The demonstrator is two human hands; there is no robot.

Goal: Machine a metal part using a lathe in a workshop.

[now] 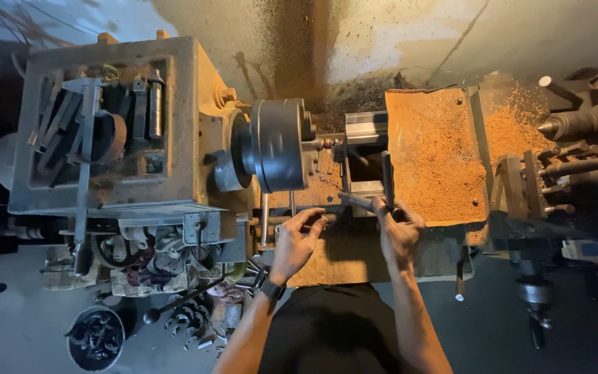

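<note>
My right hand (pixel 397 235) grips a slim dark metal bar (pixel 358 201), which lies just in front of the grey steel tool post (pixel 366 154). My left hand (pixel 297 242), fingers curled but holding nothing, hovers left of that post, below the round dark chuck (pixel 279 144).

A rough plastered wall (pixel 396 34) runs across the top of the frame, pale at the upper right and stained dark brown down its middle. Warm yellow light falls on it and fades toward the upper left, which lies in bluish shadow. The concrete floor (pixel 15 332) fills the lower left, grey and dim, and shows again at the lower right. A round bucket (pixel 95 338) of dark metal scraps stands on the floor at the lower left.
</note>
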